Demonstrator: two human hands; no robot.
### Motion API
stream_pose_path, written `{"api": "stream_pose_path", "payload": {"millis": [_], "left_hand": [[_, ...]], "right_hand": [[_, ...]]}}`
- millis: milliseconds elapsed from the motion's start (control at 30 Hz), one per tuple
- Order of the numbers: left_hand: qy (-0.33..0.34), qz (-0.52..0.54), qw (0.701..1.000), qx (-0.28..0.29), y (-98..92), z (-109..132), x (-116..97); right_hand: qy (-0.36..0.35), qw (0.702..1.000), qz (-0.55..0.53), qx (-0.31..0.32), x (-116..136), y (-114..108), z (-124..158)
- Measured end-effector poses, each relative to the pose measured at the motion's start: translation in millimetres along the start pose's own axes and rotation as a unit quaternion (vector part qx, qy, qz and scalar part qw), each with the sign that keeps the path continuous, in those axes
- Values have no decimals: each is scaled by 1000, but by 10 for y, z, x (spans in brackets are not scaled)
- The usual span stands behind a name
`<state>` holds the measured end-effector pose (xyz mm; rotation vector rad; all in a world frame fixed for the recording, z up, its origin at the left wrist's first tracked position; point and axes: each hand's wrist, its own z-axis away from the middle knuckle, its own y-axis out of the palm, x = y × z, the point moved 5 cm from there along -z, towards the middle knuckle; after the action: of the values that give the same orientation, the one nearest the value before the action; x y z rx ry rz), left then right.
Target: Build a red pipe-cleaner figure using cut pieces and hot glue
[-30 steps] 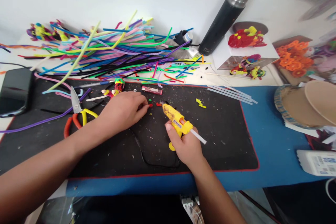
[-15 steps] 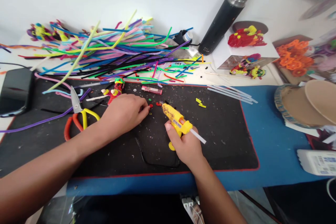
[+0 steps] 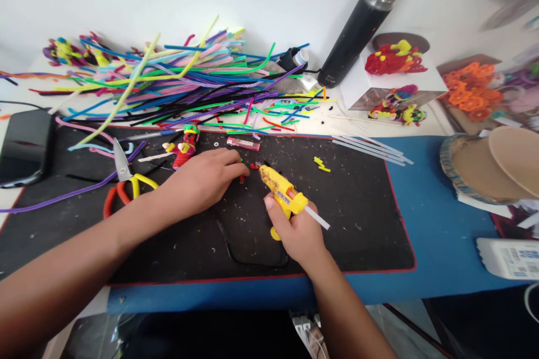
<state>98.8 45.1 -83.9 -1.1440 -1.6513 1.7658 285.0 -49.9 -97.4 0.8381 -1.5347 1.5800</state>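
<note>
Right hand [image 3: 300, 233] closed around grip of yellow glue gun [image 3: 281, 192], clear glue stick jutting from the gun's back end past the knuckles, nozzle aimed away toward a small red piece [image 3: 254, 166] lying just off the tip. Left hand [image 3: 201, 179] knuckles up, fingers curled down onto the black mat [image 3: 357, 219], fingertips at tiny red bits [image 3: 242, 179] just left of the nozzle; whether it pinches one or only presses, cannot tell. Both hands work close together, mid-mat. Left of the left hand, touching nothing: scissors [image 3: 122, 182] with red and yellow handles, blades pointing away. Just beyond the left hand, a small red and yellow pipe-cleaner figure [image 3: 184, 150] lying on the mat; beside it, beyond the nozzle, a small pink box [image 3: 243, 144]. Right of the gun, well apart, yellow scraps [image 3: 321, 164]. Farther right and beyond, a bundle of clear glue sticks [image 3: 370, 149] lying across the mat's edge onto the blue desk [image 3: 438, 247]. Far side of both hands: big loose heap of pipe cleaners [image 3: 177, 84], many colours. Beyond the right hand, a dark flask [image 3: 357, 31] with steel cap leaning at the wall. To its right, finished red and yellow pieces [image 3: 396, 59] on a white box
</note>
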Motion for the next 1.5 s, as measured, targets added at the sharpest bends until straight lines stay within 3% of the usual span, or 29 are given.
{"api": "stream_pose_path", "payload": {"millis": [233, 800, 1000, 1500], "left_hand": [[-3, -49, 999, 8, -7, -45, 31], [6, -7, 1000, -11, 62, -74, 24], [23, 12, 1000, -14, -7, -41, -10], [54, -34, 998, 20, 70, -72, -44]], "right_hand": [[5, 1000, -2, -2, -32, 8, 10], [9, 1000, 3, 7, -26, 6, 15], [2, 1000, 11, 8, 11, -8, 6], [13, 1000, 3, 13, -17, 8, 20]]}}
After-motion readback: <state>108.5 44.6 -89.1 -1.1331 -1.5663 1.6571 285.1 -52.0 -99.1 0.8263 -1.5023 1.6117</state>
